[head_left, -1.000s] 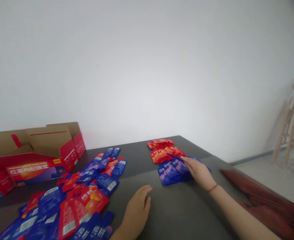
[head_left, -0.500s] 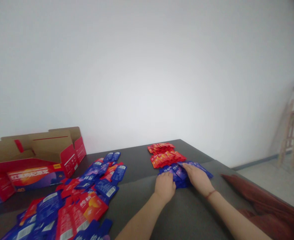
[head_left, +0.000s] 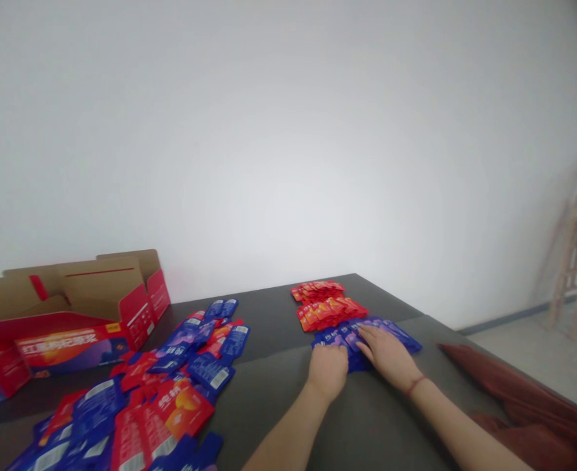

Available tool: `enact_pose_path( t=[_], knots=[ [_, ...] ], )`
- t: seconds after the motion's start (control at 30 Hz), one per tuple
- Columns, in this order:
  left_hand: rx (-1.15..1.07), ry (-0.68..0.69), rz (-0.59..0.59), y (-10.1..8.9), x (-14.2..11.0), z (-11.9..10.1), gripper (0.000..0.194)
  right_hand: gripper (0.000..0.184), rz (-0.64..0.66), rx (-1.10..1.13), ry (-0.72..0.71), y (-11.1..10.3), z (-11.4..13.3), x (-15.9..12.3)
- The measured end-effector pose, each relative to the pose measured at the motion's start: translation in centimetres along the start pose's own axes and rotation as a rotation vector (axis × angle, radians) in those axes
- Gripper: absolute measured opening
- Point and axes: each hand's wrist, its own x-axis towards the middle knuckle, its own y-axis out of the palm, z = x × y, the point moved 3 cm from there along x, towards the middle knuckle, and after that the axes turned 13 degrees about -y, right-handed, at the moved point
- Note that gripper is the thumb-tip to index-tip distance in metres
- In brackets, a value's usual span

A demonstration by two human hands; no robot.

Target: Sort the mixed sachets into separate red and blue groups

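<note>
Left hand (head_left: 328, 373) now at blue packets (head_left: 335, 338)

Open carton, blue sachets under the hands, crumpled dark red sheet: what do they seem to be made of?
Open carton: cardboard, printed outside; the inner faces are plain matt brown.
Blue sachets: probably thin laminated film, plastic or foil; flat, overlapping printed packets with a slight sheen.
Dark red sheet: fabric or soft plastic; it lies in loose folds, too blurred to settle.

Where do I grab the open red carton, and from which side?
Probably best to pinch the right end wall of the open carton from above, thumb outside, fingers inside. Its upper edge stands exposed and the top is open; mixed packets lie close to the near right corner, so a low front approach looks more awkward.
</note>
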Motion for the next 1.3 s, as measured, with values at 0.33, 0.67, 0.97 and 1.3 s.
enact_pose_path(
  t=[0.33,0.67,0.97,1.3],
  knots=[
    [-0.086,-0.003,-0.064,-0.6,-2.1,0.0,0.028,0.044,0.012,-0.058,-0.098,-0.4,-0.3,-0.6],
    [-0.061,-0.418,0.012,-9.6,-10.9,15.1,0.024,0.038,-0.088,0.265,-0.379,-2.0,8.6,0.7],
    [-0.355,-0.478,-0.235,-9.7,-10.5,17.1,0.023,0.079,0.206,0.796,-0.850,-3.7,32.3,3.7],
    [-0.415,-0.313,-0.434,-6.8,-10.1,15.3,0.023,0.059,0.238,0.848,-0.944,-2.1,31.2,3.5]
  ],
)
